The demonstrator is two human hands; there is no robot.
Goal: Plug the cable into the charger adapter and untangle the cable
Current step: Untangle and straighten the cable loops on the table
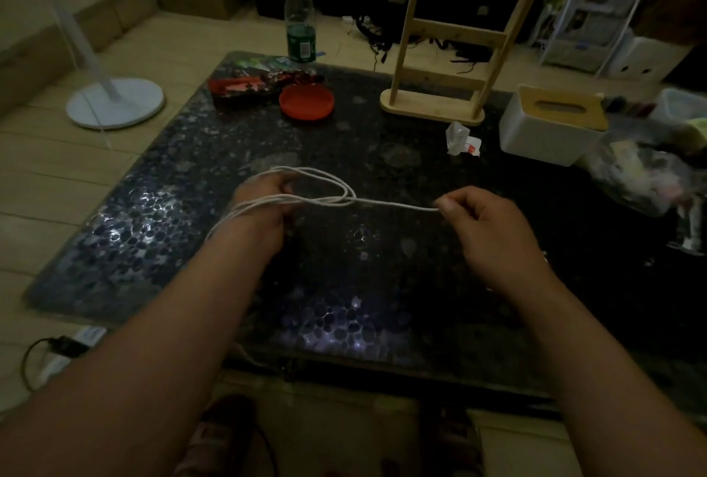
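Note:
A thin white cable (394, 205) stretches between my two hands above the dark speckled table (344, 285). My left hand (264, 208) is closed around several loops of the cable, and strands trail over my wrist toward the lower left. The loops cross at a knot-like point near the middle. My right hand (482, 220) pinches the cable's free end between thumb and forefinger, pulling it taut. A small white object (457, 138), possibly the charger adapter, lies on the table beyond my hands; it is too dim to tell for sure.
A red lid (306, 102), snack wrappers (248, 84) and a plastic bottle (300, 17) stand at the back left. A wooden rack (451, 55) and a white tissue box (551, 124) sit at the back right, beside a plastic bag (642, 178). A lamp base (114, 103) rests on the floor.

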